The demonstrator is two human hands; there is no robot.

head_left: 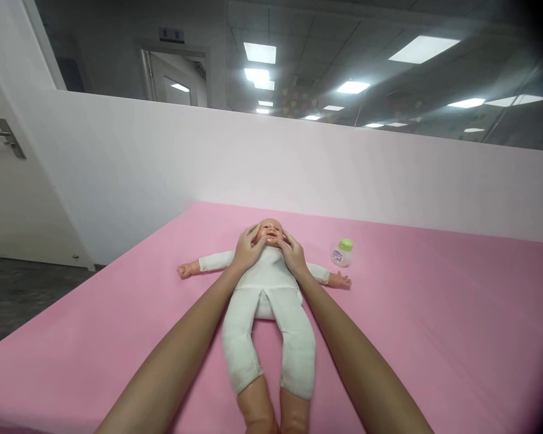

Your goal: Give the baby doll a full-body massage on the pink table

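A baby doll (266, 271) in a white cloth suit lies on its back, head away from me and arms spread to the sides. My left hand (248, 248) is curved around the left side of the doll's head, its thumb against the cheek near the mouth. On the other side, my right hand (293, 252) cups the head the same way, thumb by the chin. Between them the doll's face shows; its ears and the sides of its head are covered by my fingers. Both forearms run along the doll's body.
A small clear bottle with a green cap (345, 245) stands right of the doll, beyond its outstretched hand. The pink table surface (411, 313) meets a white wall (298, 163) at the back. A door (22, 181) is at the left, past the table's edge.
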